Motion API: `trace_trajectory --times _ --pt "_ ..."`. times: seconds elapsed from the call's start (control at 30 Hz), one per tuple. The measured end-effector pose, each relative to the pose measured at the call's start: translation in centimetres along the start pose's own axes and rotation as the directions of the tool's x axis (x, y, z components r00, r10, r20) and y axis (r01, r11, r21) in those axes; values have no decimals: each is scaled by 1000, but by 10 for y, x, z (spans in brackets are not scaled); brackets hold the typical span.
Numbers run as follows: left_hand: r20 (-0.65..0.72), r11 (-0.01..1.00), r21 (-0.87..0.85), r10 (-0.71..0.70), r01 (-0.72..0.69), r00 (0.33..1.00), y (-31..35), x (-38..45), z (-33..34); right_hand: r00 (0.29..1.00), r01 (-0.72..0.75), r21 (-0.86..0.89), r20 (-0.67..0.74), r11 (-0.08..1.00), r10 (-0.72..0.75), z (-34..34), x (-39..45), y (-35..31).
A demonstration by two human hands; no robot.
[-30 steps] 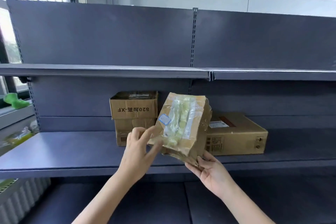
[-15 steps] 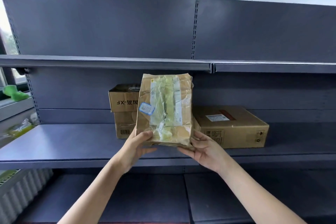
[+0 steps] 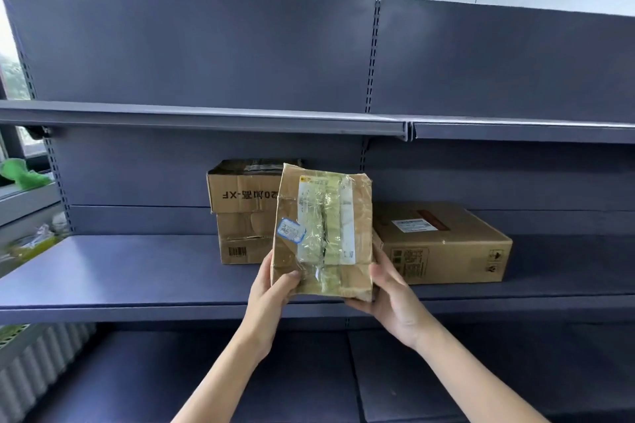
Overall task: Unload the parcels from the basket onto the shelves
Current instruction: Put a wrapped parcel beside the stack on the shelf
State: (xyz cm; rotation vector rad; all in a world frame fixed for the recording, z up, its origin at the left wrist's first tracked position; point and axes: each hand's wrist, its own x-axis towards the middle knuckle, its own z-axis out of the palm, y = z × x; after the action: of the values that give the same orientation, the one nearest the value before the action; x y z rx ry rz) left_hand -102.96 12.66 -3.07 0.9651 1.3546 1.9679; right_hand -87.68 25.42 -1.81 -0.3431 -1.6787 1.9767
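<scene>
I hold a crumpled brown parcel [image 3: 323, 233] wrapped in clear and yellowish tape, with a small blue-edged sticker on its face. It stands upright just above the front of the middle shelf [image 3: 120, 268]. My left hand [image 3: 275, 288] grips its lower left corner, thumb on the front. My right hand [image 3: 391, 299] supports its lower right corner from below and behind. Behind it on the shelf stand two stacked cardboard boxes [image 3: 244, 213] and, to the right, a flat cardboard box [image 3: 443, 244]. The basket is not in view.
An upper shelf [image 3: 206, 117] runs across above the parcel. A lower shelf [image 3: 446, 371] lies beneath my arms. At the left are a window sill with a green object [image 3: 20, 175] and a white radiator [image 3: 31, 364].
The parcel has turned from tilted to upright and moved forward toward the shelf, between the stacked boxes and the flat box. Both hands shifted to its lower corners.
</scene>
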Motion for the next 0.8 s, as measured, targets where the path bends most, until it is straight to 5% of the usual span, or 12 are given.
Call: trace_trajectory --times 0.1,0.8 --pt "49 998 55 -22 19 999 -4 0 1 998 -13 -131 -56 991 6 0 -4 8" --pt "57 951 246 -209 190 976 -25 -23 6 970 -170 -200 -210 965 127 -5 -25 37"
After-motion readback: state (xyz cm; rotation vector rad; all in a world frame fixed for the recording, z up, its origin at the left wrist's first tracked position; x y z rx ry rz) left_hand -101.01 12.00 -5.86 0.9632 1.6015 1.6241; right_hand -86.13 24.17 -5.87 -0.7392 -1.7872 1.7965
